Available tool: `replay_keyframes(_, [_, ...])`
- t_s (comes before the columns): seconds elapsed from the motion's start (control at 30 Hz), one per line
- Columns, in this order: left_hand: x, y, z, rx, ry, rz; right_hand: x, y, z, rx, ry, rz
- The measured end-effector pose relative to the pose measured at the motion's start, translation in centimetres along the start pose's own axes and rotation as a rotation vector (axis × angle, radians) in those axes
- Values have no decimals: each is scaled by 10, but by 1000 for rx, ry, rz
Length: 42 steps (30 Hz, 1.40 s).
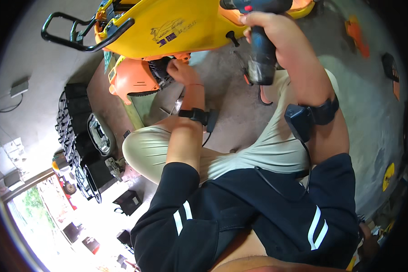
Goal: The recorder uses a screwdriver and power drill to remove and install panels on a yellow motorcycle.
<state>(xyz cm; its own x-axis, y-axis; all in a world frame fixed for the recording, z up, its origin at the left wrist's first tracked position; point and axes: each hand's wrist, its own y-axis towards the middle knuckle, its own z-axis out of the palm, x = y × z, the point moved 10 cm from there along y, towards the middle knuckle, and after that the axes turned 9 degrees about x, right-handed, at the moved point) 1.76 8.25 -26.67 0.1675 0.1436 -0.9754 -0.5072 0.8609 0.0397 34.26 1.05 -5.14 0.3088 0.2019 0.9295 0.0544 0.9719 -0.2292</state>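
My right hand (283, 31) is wrapped round the grip of a blue-and-black cordless drill (262, 52), raised beside a large yellow body panel (177, 34). The drill's front end runs up to the picture's upper edge, so its tip cannot be made out. Below that panel, my left hand (181, 72) has its fingers curled at a black ribbed part (159, 68) next to an orange plastic housing (133, 78). What those fingers pinch, if anything, is hidden. A black tubular handle (61, 43) sticks out at the yellow panel's left end.
On the floor lie an orange part (357, 37) at the far right and a yellow piece (388, 177) nearer. Black racks (79, 131) and a black box (128, 202) stand to my left. Black straps with small boxes (299, 120) sit on both forearms, with trailing cables.
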Motion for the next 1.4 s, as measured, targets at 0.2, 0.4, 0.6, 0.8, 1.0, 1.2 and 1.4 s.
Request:
replay_keyframes(0.2, [225, -63, 44, 378, 15, -971, -12, 3, -45, -141, 258, -9])
replay_keyframes(0.4, [208, 90, 67, 939, 190, -113, 9, 2, -49, -104, 371, 0])
replay_keyframes(0.6, [181, 105, 47, 911, 429, -175, 26, 4, -53, -158, 429, -88])
replay_keyframes(0.8, [197, -58, 114, 691, -10, -832, -9, 0, -87, -225, 353, 50])
replay_keyframes(1.0, [180, -15, 100, 486, -376, -828, -3, 5, -64, -150, 406, 74])
replay_keyframes(1.2, [211, -50, 130, 439, -535, -889, -15, -6, -93, -280, 415, 108])
replay_keyframes(1.4, [215, -43, 136, 463, -542, -853, -14, 3, -92, -293, 388, 88])
